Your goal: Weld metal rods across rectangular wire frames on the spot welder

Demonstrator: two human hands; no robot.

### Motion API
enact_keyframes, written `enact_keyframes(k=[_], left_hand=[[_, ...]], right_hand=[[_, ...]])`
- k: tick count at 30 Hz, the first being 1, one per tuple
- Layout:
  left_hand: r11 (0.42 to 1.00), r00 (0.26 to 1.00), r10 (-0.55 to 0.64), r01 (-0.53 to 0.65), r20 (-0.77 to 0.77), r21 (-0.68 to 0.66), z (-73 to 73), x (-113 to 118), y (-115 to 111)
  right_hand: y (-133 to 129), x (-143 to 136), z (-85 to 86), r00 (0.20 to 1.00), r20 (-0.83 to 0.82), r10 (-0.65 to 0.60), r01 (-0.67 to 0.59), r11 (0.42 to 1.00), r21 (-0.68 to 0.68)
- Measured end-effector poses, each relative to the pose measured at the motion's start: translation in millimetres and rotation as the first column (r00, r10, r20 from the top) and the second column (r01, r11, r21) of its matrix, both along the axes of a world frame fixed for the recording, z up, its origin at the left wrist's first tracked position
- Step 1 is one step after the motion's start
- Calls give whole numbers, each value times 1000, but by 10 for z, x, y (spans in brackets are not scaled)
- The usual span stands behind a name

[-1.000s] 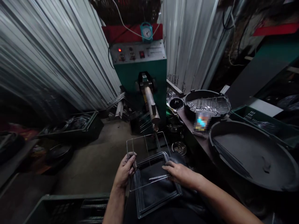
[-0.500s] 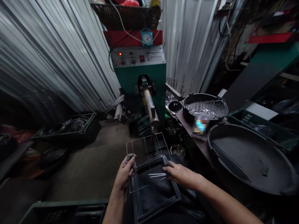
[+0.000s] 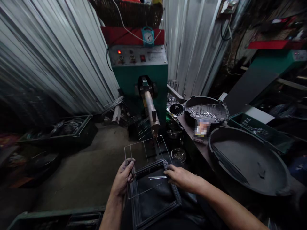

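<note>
My left hand (image 3: 126,175) is closed around the left side of a rectangular wire frame (image 3: 136,144) with several thin cross wires. The frame's far edge lies at the tip of a metal welder arm (image 3: 150,108); whether they touch I cannot tell. My right hand (image 3: 178,175) pinches a few thin metal rods (image 3: 157,177), which point left across the frame. Beneath both hands, a stack of dark rectangular wire frames (image 3: 178,200) rests on my lap, over black cloth.
Ahead stands a green machine (image 3: 134,72) with a lit red lamp. On the right, a round pan (image 3: 205,110) holds loose wires, and a larger black pan (image 3: 242,150) stands nearer. Green crates (image 3: 85,126) lie on the left, and another crate (image 3: 59,211) is at the lower left.
The view has turned slightly right, so most things sit further left. Fewer rods show beyond my right fingers. Both hands keep nearly the same place on the frame.
</note>
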State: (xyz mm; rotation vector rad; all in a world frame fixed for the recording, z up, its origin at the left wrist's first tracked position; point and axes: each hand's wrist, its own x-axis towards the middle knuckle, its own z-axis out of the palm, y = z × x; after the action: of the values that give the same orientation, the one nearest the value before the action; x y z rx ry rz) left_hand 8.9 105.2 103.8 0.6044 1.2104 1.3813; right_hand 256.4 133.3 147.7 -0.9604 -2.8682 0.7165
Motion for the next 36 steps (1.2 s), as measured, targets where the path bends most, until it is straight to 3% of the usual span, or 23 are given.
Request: enact_keyframes(k=[9, 11, 13, 15, 17, 19, 21, 24, 26, 31, 36], left_hand=[[999, 998, 26, -25, -53, 19, 8, 20, -6], [1000, 998, 25, -24, -55, 17, 24, 6, 49], [999, 998, 36, -35, -58, 17, 43, -24, 139], [998, 997, 53, -51, -64, 32, 55, -67, 256], [997, 996, 62, -59, -66, 51, 58, -114, 385], [996, 996, 63, -59, -61, 67, 59, -157, 517], [995, 996, 65, -60, -57, 76, 65, -195, 649], [994, 996, 70, -65, -48, 85, 85, -264, 841], [994, 997, 61, -57, -43, 92, 103, -326, 962], [994, 999, 32, -27, -43, 104, 152, -493, 1198], [994, 999, 32, -29, -33, 105, 171, -592, 1340]], right_hand=[[-11, -8, -134, 1000, 14, 8, -10, 997, 83], [37, 27, -159, 999, -47, 26, -21, 994, 109], [144, 66, -173, 977, -213, 5, 23, 992, 128], [321, 80, -190, 876, -464, -133, 200, 975, 99], [557, 37, -219, 666, -646, -373, 425, 901, -81], [821, -70, -253, 476, -635, -608, 509, 780, -364], [1077, -219, -277, 414, -510, -754, 456, 656, -601], [1386, -448, -267, 437, -372, -819, 348, 535, -770], [1528, -568, -237, 480, -330, -813, 311, 509, -802], [1735, -759, -186, 544, -379, -749, 229, 567, -791], [1851, -880, -158, 542, -402, -738, 278, 609, -743]])
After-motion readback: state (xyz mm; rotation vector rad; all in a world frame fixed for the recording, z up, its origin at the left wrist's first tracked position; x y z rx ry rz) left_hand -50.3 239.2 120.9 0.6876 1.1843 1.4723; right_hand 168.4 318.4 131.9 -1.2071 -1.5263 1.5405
